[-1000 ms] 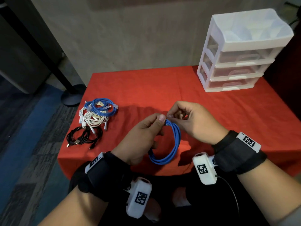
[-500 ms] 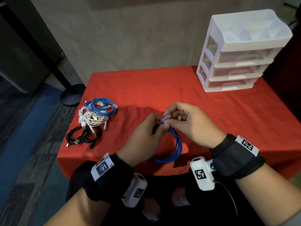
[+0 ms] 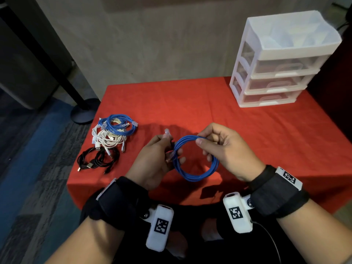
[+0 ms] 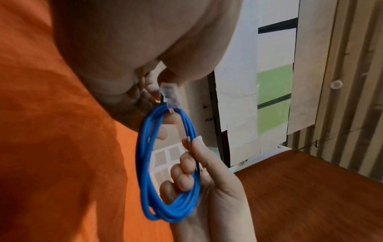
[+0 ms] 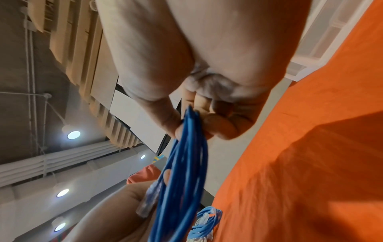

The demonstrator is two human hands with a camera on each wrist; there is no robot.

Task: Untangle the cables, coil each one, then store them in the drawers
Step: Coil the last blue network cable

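A blue network cable, wound into a loop of several turns, hangs between both hands above the red table. My left hand grips the loop's left side, and a clear plug sticks up past its fingers. My right hand pinches the top right of the loop between thumb and fingers. In the left wrist view the cable shows a plug at its top. The right wrist view shows the thumb pinching the strands of the cable.
Near the table's left edge lie a second blue cable, a white cable bundle and black cables. A white unit of three shut clear drawers stands at the back right. A dark stand base sits on the floor.
The hands, close together at the coil's top, have drawn apart. The left hand now holds the loop's left side and the right hand its top right, so the loop hangs wider between them.
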